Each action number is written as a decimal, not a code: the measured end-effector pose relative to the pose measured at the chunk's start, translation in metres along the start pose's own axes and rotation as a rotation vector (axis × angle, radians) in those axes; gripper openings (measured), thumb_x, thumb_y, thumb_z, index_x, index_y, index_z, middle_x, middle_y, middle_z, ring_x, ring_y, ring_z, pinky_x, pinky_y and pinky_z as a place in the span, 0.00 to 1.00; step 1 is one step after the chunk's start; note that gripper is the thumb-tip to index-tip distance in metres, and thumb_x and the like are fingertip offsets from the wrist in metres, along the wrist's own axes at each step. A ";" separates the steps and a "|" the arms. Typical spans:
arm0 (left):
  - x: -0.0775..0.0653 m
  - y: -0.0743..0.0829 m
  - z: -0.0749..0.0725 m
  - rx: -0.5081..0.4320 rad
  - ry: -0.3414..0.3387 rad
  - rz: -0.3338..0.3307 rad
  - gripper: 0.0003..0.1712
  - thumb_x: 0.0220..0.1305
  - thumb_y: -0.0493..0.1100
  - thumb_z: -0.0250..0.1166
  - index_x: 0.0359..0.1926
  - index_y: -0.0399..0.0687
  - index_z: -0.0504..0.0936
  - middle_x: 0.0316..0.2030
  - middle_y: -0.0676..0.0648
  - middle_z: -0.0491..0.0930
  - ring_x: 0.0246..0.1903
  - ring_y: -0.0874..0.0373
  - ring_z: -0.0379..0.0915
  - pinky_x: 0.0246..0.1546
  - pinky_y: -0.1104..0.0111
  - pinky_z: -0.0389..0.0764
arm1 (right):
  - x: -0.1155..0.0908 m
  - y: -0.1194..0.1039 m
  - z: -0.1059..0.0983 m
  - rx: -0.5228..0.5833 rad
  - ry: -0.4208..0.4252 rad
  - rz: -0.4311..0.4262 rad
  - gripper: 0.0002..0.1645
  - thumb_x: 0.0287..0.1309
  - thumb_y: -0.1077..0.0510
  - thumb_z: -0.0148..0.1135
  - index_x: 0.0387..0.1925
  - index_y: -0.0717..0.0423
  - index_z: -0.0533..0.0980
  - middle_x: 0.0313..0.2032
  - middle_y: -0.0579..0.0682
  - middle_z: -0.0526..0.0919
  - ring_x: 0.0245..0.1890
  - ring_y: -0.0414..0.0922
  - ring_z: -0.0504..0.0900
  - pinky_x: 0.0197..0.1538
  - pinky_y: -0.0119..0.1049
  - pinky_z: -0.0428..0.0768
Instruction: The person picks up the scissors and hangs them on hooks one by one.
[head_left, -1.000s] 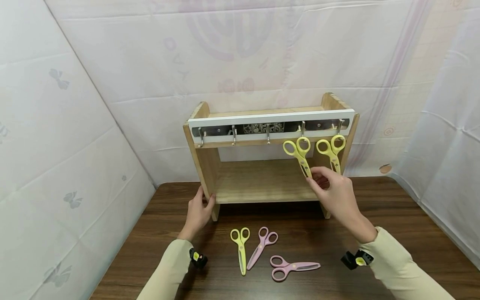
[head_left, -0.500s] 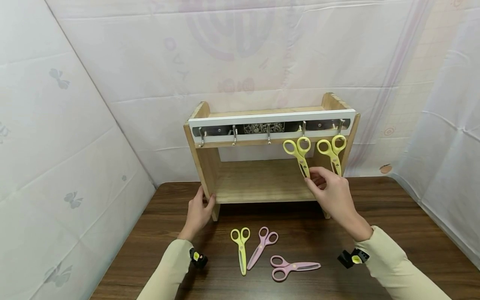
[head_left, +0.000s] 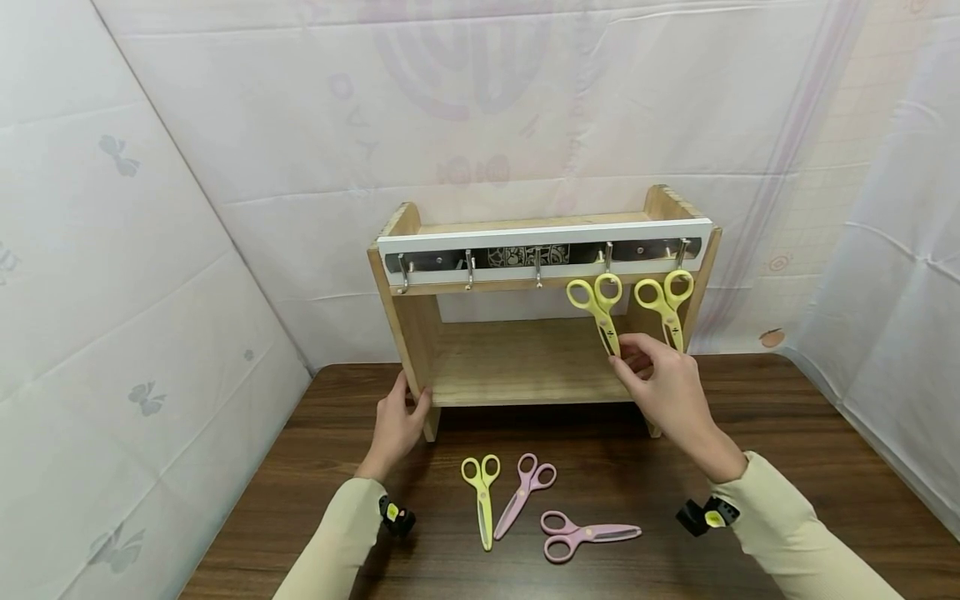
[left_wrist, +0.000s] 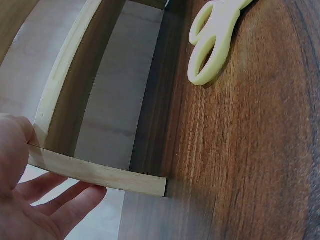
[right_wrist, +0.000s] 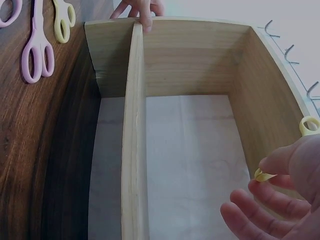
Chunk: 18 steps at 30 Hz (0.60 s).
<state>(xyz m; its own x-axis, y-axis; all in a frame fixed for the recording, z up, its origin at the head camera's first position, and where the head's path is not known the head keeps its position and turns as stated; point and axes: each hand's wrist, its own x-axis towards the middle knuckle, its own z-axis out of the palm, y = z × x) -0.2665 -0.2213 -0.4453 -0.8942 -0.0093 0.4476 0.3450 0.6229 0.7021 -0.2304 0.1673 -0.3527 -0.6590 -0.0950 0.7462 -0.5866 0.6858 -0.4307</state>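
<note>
My right hand [head_left: 667, 387] pinches the blade tip of yellow scissors [head_left: 600, 307], whose loops are up at the second hook from the right; one loop overlaps the hook's end. Beside them, a second pair of yellow scissors [head_left: 663, 302] hangs at the rightmost hook. In the right wrist view the thumb and index finger [right_wrist: 270, 192] close on the yellow tip. My left hand [head_left: 395, 425] grips the left side panel of the wooden shelf [head_left: 517, 396], thumb in front and fingers behind, as the left wrist view also shows.
A white hook rail [head_left: 450, 242] runs along the shelf's top front; its three left hooks carry nothing. On the brown table [head_left: 720, 533] before the shelf lie yellow scissors [head_left: 482, 500], pink scissors [head_left: 522, 500] and another pink pair [head_left: 588, 533]. White cloth [head_left: 315, 250] stands behind and at the sides.
My right hand has shifted slightly left, still pinching the scissors' tip, then stayed nearly still. The left hand stays on the panel, and the scissors on the table have not moved.
</note>
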 end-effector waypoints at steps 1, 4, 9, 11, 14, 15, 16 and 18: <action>0.000 0.000 0.000 0.000 0.000 -0.001 0.25 0.77 0.41 0.59 0.70 0.41 0.69 0.54 0.34 0.82 0.49 0.39 0.83 0.36 0.51 0.89 | 0.000 0.000 0.000 0.002 -0.006 0.000 0.12 0.57 0.68 0.74 0.43 0.63 0.83 0.30 0.53 0.88 0.27 0.46 0.87 0.29 0.40 0.86; 0.000 0.000 0.000 0.003 -0.009 -0.016 0.25 0.77 0.42 0.59 0.70 0.41 0.68 0.54 0.34 0.82 0.49 0.39 0.83 0.36 0.51 0.89 | -0.003 0.001 -0.002 0.002 -0.037 0.003 0.15 0.57 0.68 0.74 0.47 0.63 0.82 0.33 0.54 0.88 0.27 0.46 0.87 0.29 0.44 0.87; 0.000 0.000 0.000 -0.002 -0.019 -0.035 0.26 0.78 0.42 0.58 0.71 0.42 0.68 0.54 0.35 0.82 0.49 0.39 0.83 0.37 0.51 0.89 | -0.011 0.004 -0.005 -0.013 -0.099 0.012 0.24 0.56 0.66 0.76 0.54 0.62 0.79 0.36 0.54 0.88 0.26 0.44 0.88 0.29 0.46 0.86; 0.000 0.000 0.000 -0.004 -0.016 -0.032 0.26 0.77 0.42 0.59 0.71 0.42 0.68 0.54 0.35 0.82 0.49 0.39 0.83 0.37 0.51 0.89 | -0.014 0.004 -0.007 -0.028 -0.126 0.012 0.27 0.56 0.64 0.76 0.57 0.61 0.78 0.36 0.54 0.88 0.26 0.44 0.87 0.29 0.46 0.86; 0.000 0.000 0.001 -0.002 -0.013 -0.027 0.26 0.77 0.42 0.59 0.71 0.42 0.68 0.54 0.34 0.82 0.49 0.39 0.83 0.36 0.51 0.89 | -0.020 0.006 -0.010 -0.046 -0.165 0.023 0.30 0.57 0.63 0.76 0.59 0.62 0.76 0.35 0.52 0.89 0.26 0.43 0.87 0.29 0.44 0.85; 0.000 0.000 0.001 0.000 -0.013 -0.027 0.26 0.77 0.42 0.59 0.71 0.42 0.68 0.54 0.34 0.82 0.49 0.39 0.83 0.36 0.51 0.89 | -0.022 0.007 -0.010 -0.052 -0.177 0.026 0.31 0.57 0.63 0.76 0.60 0.62 0.75 0.35 0.52 0.89 0.26 0.43 0.87 0.29 0.43 0.85; 0.000 -0.001 0.001 0.002 -0.012 -0.026 0.25 0.77 0.42 0.59 0.71 0.41 0.68 0.54 0.34 0.82 0.49 0.39 0.83 0.36 0.51 0.89 | -0.025 0.008 -0.011 -0.057 -0.191 0.032 0.31 0.57 0.62 0.76 0.61 0.62 0.75 0.36 0.51 0.89 0.27 0.43 0.87 0.29 0.42 0.85; 0.000 -0.001 0.000 0.005 -0.011 -0.030 0.25 0.77 0.42 0.59 0.70 0.42 0.68 0.54 0.34 0.82 0.49 0.39 0.83 0.36 0.51 0.89 | -0.030 0.010 -0.011 -0.065 -0.217 0.047 0.32 0.58 0.61 0.76 0.63 0.61 0.74 0.36 0.51 0.89 0.28 0.44 0.87 0.30 0.42 0.84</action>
<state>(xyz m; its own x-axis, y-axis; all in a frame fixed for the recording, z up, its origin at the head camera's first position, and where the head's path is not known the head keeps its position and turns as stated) -0.2670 -0.2217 -0.4455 -0.9070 -0.0194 0.4207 0.3168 0.6268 0.7119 -0.2113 0.1852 -0.3739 -0.7748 -0.2104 0.5962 -0.5262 0.7373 -0.4236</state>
